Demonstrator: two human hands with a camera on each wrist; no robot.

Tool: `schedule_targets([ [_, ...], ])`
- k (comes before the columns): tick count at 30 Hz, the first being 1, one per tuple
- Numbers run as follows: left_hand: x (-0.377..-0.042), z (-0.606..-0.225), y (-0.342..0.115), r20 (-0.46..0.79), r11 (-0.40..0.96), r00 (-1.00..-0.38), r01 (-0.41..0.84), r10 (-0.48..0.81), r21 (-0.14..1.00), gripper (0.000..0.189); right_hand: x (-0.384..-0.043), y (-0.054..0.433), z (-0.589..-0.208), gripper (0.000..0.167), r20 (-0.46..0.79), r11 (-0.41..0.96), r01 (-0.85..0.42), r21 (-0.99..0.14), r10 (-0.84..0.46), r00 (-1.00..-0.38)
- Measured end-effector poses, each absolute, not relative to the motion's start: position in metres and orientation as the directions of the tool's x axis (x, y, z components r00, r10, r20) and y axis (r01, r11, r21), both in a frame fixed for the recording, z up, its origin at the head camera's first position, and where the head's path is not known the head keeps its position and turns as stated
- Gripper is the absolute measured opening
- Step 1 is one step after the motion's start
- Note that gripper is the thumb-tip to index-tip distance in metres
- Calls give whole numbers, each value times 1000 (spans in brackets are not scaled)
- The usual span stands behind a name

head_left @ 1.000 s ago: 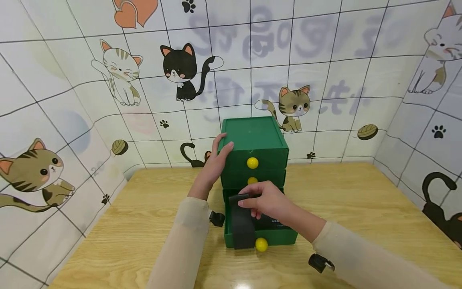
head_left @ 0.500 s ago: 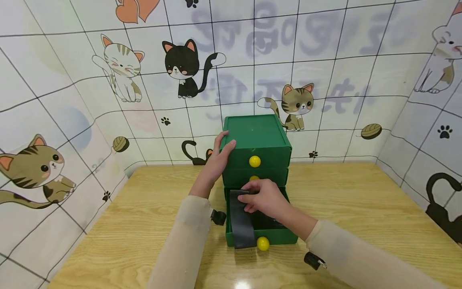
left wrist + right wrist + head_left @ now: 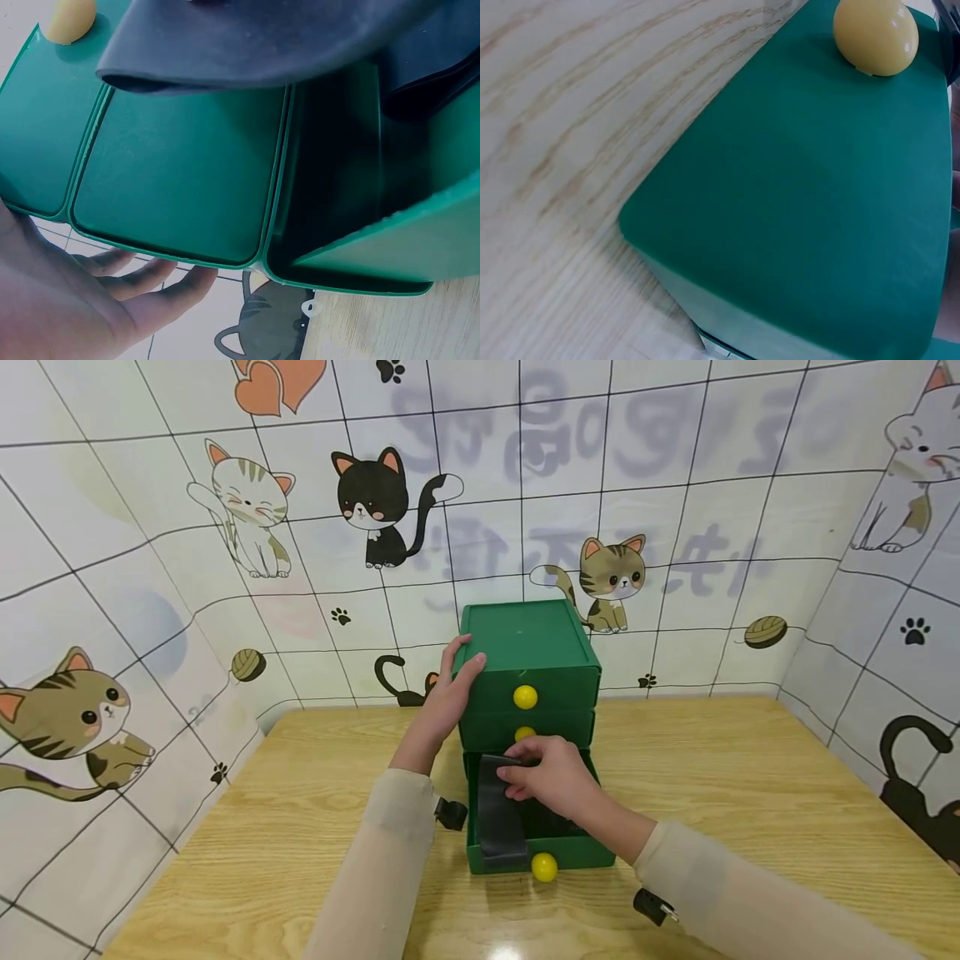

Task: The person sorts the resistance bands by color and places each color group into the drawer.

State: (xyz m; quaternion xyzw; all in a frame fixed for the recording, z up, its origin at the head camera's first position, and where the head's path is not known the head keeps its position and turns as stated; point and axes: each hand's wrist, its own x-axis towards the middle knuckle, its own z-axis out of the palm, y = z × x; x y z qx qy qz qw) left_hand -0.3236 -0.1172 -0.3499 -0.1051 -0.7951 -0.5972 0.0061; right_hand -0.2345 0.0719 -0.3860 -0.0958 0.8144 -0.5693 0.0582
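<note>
A green three-drawer cabinet [image 3: 525,635] stands on the table with its bottom drawer [image 3: 581,853] pulled out. My left hand [image 3: 444,702] rests against the upper left side, thumb on the top front edge. In the left wrist view, the fingers of the left hand [image 3: 82,315] lie fairly straight along the side. Over the open drawer, my right hand [image 3: 558,777] pinches the upper end of a wide, flexible black band [image 3: 501,827]. Its lower part drapes over the drawer front, left of the yellow knob [image 3: 544,867]. The band [image 3: 247,45] bends in a fold in the left wrist view.
Yellow knobs also mark the top drawer [image 3: 525,697] and the middle drawer [image 3: 525,734], both closed. The wooden table [image 3: 712,777] surrounds the cabinet. Behind it is a white wall covering [image 3: 495,552] with printed cats.
The band's upper end has unfolded and lies flatter, and its lower end has drawn up slightly. My right hand has shifted a little. The left hand stays on the cabinet.
</note>
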Motion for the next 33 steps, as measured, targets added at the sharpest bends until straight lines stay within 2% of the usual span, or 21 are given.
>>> schedule_targets([
  [33,-324,-351,-118,148,251,-974,189,172,949,60,-236,68,-397,16,76,342,-131,-930,-170,-982],
])
